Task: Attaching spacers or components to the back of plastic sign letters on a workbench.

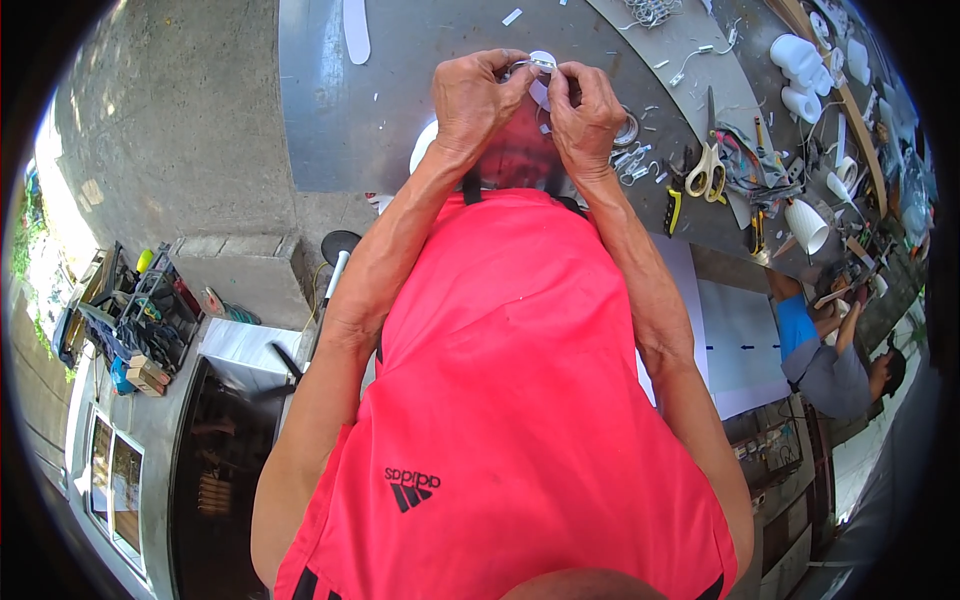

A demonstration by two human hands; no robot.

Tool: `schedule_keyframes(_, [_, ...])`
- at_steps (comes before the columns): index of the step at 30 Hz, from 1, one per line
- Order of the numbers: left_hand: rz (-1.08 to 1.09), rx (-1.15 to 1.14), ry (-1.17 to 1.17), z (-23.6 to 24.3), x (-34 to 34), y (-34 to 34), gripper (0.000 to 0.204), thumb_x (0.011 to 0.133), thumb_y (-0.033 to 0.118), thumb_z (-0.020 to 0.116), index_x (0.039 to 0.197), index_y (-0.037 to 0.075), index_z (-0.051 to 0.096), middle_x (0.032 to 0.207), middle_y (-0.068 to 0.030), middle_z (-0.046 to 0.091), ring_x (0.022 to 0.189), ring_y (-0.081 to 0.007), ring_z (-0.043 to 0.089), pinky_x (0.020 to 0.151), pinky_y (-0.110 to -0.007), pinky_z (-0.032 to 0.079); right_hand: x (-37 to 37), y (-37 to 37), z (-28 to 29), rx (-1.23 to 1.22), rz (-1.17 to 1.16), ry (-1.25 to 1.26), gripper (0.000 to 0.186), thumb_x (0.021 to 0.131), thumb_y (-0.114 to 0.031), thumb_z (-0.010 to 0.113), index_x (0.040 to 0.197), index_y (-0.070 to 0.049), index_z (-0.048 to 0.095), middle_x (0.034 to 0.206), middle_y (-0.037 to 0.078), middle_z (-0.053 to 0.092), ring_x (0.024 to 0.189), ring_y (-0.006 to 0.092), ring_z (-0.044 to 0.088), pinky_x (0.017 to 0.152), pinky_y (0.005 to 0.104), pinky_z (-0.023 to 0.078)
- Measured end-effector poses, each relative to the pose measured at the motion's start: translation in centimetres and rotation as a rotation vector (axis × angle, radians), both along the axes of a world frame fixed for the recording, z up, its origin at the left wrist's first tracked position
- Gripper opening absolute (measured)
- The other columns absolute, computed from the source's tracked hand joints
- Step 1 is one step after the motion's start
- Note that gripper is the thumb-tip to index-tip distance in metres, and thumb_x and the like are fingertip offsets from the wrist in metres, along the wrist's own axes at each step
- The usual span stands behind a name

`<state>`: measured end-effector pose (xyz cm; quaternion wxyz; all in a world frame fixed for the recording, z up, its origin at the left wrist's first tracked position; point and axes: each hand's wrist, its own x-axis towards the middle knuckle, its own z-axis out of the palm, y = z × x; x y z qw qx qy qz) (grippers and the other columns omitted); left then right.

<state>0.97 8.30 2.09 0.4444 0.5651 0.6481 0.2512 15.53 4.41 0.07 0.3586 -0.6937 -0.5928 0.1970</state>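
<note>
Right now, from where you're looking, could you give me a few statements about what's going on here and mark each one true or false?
1. The left hand and the right hand both hold a small white piece. True.
2. The right hand is gripping the scissors. False: they lie to the right of that hand, on the grey table.
3. A yellow-and-black tool lies to the left of the scissors. True.
4. The person wearing the camera has a green top. False: it is a pinkish-red top.
5. Nobody else is in view. False: another person, in blue shorts, is at the right side of the picture.
</note>
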Motion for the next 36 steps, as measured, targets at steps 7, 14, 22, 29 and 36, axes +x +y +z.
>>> schedule_keyframes(7, [-0.018,0.086,0.011,-0.67,0.31,-0.41,0.022,0.090,0.022,0.080,0.104,0.005,0.082,0.073,-0.0096,0.075,0.061,-0.0097,0.067,0.059,-0.026,0.052,-0.04,0.26,-0.29,0.016,0.018,-0.047,0.012,0.086,-0.001,0.073,0.094,-0.004,0.065,0.084,0.012,0.066,0.074,0.0330,0.067,0.064,0.0422,0.054])
schedule_keyframes(14, [0.020,0.053,-0.032,-0.28,0.31,-0.77,0.021,0.091,0.021,0.078,0.105,0.005,0.081,0.075,-0.0107,0.076,0.064,-0.0099,0.069,0.061,-0.026,0.053,-0.10,0.26,-0.23,0.014,0.012,-0.049,0.013,0.086,0.000,0.073,0.094,-0.004,0.065,0.084,0.012,0.065,0.073,0.0329,0.066,0.064,0.0421,0.054])
schedule_keyframes(22, [0.064,0.097,-0.047,-0.61,0.44,-0.82,0.022,0.089,0.028,0.076,0.097,0.008,0.082,0.071,-0.0108,0.073,0.058,-0.0214,0.068,0.058,-0.032,0.052,-0.09,0.21,-0.32,0.026,0.023,-0.048,0.013,0.086,0.001,0.073,0.095,-0.005,0.064,0.085,0.013,0.065,0.075,0.0333,0.066,0.065,0.0421,0.054])
schedule_keyframes(29, [0.051,0.005,-0.009,0.02,0.25,-0.65,0.023,0.092,0.030,0.075,0.097,0.009,0.082,0.070,-0.0114,0.072,0.057,-0.0228,0.067,0.058,-0.032,0.051,-0.12,0.25,-0.26,0.034,0.018,-0.038,0.015,0.085,0.002,0.073,0.095,-0.005,0.064,0.086,0.013,0.066,0.076,0.0336,0.067,0.066,0.0424,0.054])
schedule_keyframes(36, [0.067,-0.075,-0.066,0.01,0.01,-0.62,0.021,0.092,0.028,0.075,0.098,0.009,0.082,0.068,-0.0107,0.072,0.056,-0.0162,0.067,0.056,-0.030,0.050,-0.11,0.29,-0.28,0.036,0.019,-0.046,0.016,0.084,0.002,0.073,0.095,-0.005,0.064,0.086,0.013,0.065,0.077,0.0333,0.067,0.067,0.0428,0.055])
